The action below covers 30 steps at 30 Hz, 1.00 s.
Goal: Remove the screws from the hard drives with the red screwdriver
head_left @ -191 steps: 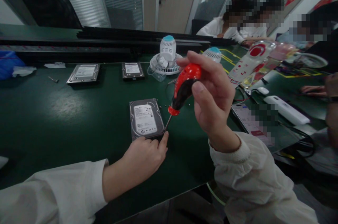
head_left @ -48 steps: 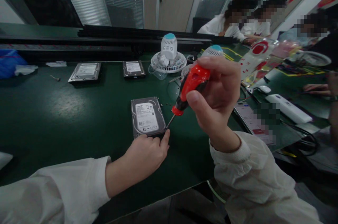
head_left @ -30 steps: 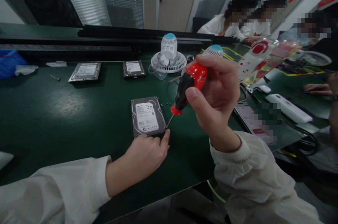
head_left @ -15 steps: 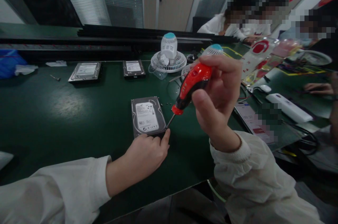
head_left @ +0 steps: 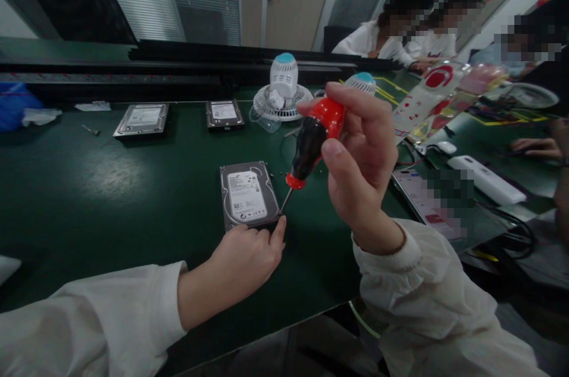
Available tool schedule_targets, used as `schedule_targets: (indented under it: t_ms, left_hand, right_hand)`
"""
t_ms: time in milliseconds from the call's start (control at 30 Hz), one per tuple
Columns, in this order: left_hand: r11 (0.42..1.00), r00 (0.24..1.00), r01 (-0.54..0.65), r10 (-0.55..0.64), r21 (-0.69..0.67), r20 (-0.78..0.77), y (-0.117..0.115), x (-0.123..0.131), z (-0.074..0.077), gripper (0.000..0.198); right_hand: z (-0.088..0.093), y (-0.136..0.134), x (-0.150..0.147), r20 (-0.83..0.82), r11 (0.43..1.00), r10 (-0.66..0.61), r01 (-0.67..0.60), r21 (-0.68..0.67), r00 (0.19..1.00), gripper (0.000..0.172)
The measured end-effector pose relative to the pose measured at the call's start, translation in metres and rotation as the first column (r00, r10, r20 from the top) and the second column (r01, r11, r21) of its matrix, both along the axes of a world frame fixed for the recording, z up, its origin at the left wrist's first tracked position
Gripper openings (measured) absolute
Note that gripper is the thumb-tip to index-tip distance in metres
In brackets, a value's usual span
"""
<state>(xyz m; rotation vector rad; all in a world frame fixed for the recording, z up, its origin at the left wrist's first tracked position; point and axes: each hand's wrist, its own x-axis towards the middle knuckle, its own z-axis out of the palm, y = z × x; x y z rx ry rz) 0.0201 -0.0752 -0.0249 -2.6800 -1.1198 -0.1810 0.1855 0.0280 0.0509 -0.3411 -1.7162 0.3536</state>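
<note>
A hard drive with a white label lies flat on the green table. My left hand grips its near edge, index finger at the near right corner and the other fingers curled, partly hidden. My right hand is closed round the red and black handle of a screwdriver, which tilts down to the left. The screwdriver's tip meets the drive at that same corner, close to my left index finger. Several tiny screws lie to the right of the drive.
Two more hard drives, a larger one and a smaller one, lie farther back. White fans stand behind the screwdriver. On the right are a phone, a white power strip, bottles and other people.
The screwdriver handle has turned about its shaft, showing more black and less red. My right fingers have shifted slightly left with it. My left hand and the drive stay in place.
</note>
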Motion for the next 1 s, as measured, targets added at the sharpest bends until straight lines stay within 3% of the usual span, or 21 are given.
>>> schedule_targets:
  t_ms: [133, 300, 467, 633, 800, 1000]
  left_hand:
    - [1.0, 1.0, 0.001, -0.001, 0.01, 0.0, -0.0003, -0.0001, 0.0007, 0.045]
    - [1.0, 1.0, -0.001, 0.001, 0.014, -0.006, -0.0007, 0.0, 0.0011, 0.045]
    - [1.0, 1.0, -0.003, 0.003, 0.024, 0.003, 0.0, 0.0005, 0.0004, 0.044]
    - [1.0, 1.0, -0.006, 0.006, 0.02, 0.002, -0.0002, 0.0001, 0.0003, 0.044]
    - [1.0, 1.0, 0.004, -0.004, 0.022, 0.001, -0.0003, -0.0001, 0.0006, 0.044]
    - [1.0, 1.0, -0.003, 0.003, -0.007, 0.01, 0.0003, 0.001, 0.0013, 0.044]
  right_hand:
    - [0.0007, 0.0001, 0.0004, -0.017, 0.998, -0.042, 0.043, 0.047, 0.999, 0.048]
    - [0.0012, 0.0009, -0.0023, -0.06, 0.996, 0.073, -0.069, 0.053, 0.996, 0.038]
    - [-0.0001, -0.002, -0.0009, -0.01, 0.996, -0.092, 0.093, 0.017, 0.996, 0.046]
    - [-0.0006, -0.0013, -0.0005, -0.012, 1.0, -0.026, 0.026, 0.008, 1.0, 0.044]
    - [0.0008, -0.0022, -0.0004, -0.004, 0.997, -0.078, 0.078, 0.025, 0.997, 0.048]
    - [0.0023, -0.0015, -0.0029, -0.016, 0.995, 0.094, -0.093, 0.027, 0.995, 0.043]
